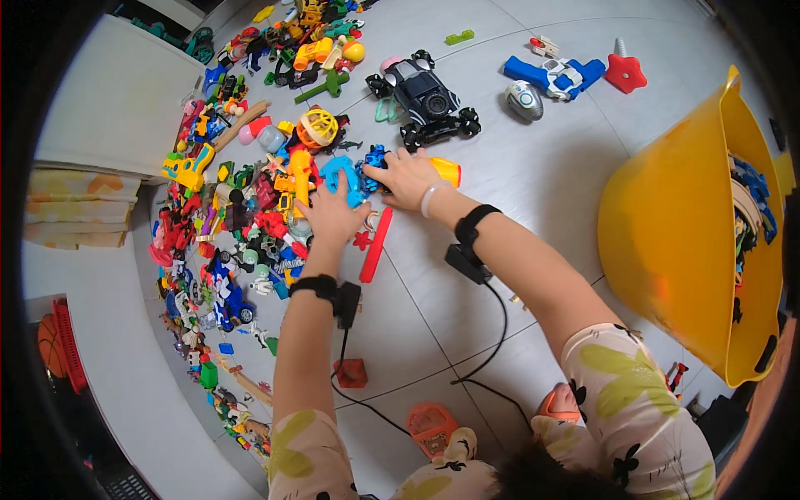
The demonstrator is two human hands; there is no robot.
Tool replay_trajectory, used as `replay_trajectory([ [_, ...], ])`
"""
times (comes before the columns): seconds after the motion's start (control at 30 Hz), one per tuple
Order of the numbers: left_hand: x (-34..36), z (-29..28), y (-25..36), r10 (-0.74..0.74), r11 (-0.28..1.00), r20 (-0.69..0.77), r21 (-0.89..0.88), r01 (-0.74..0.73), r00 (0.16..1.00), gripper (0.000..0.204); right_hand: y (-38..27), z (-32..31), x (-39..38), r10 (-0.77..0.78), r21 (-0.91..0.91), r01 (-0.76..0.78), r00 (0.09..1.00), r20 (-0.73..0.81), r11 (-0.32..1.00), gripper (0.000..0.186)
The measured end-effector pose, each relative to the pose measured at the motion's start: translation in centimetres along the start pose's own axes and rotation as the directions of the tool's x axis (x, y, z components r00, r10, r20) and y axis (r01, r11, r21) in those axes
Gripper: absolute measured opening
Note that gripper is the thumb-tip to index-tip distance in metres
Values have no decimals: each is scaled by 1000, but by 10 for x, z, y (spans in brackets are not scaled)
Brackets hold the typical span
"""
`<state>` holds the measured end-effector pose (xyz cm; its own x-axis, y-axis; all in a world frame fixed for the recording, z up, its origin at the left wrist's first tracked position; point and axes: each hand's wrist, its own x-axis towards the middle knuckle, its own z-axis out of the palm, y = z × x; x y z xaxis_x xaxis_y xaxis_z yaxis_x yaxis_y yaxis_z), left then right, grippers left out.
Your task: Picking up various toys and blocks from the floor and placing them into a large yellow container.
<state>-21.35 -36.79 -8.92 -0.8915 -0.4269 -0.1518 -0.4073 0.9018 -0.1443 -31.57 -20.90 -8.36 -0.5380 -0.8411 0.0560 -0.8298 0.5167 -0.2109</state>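
Grey floor tiles [542,183] spread beneath everything, and a big yellow tub [667,225] with toys inside stands at the right. Along the left sprawls a heap of mixed toys [242,212], any markings too small to read. Beyond the hands sit a black toy car [429,96] and, farther right, a blue-and-white toy gun [554,77]. At the heap's edge, the left hand [332,221], fingers spread, touches a light-blue toy [337,172]; the right hand [409,181], fingers bent, meets a dark-blue toy [372,160] just beside it, grip unclear. Nearer lies a red bar [377,246].
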Motion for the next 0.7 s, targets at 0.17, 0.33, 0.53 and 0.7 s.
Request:
replay_trajectory([
  [0.17,-50,20,15,74,994,-331,-47,-95,941,65,17,5,-36,-172,-59,168,983,-63,984,59],
  [0.33,-107,31,40,71,995,-399,-37,-93,914,57,26,-2,-89,-273,-70,269,961,-53,961,58],
  [0.53,-145,34,55,92,982,-64,-161,-102,994,55,21,-66,-145,61,210,-21,981,-186,977,61],
  [0.7,-155,3,71,16,951,151,-309,31,988,97,-8,-225,-207,340,616,64,787,-514,785,63],
])
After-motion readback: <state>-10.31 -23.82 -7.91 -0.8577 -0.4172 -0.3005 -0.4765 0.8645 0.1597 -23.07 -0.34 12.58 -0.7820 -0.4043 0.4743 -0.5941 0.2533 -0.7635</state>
